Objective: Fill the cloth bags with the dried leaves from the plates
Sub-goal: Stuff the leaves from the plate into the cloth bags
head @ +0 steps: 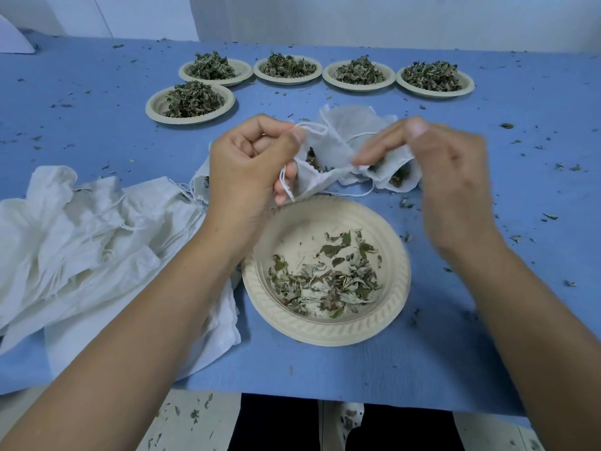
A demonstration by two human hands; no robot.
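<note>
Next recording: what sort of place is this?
Probably a small hand-packing workroom for dried herbs or tea, not a kitchen. A table with a blue cover strewn with leaf crumbs, several paper plates heaped with dried leaves, and a pile of flat cloth bags point to that.

The right hand [455, 177] is blurred, and the cloth pile [65, 239] runs off the left edge.

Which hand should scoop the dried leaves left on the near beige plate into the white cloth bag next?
Probably the right hand: its fingers look straight and free, though blurred. The left hand grips the white cloth bag by the near beige plate.
</note>
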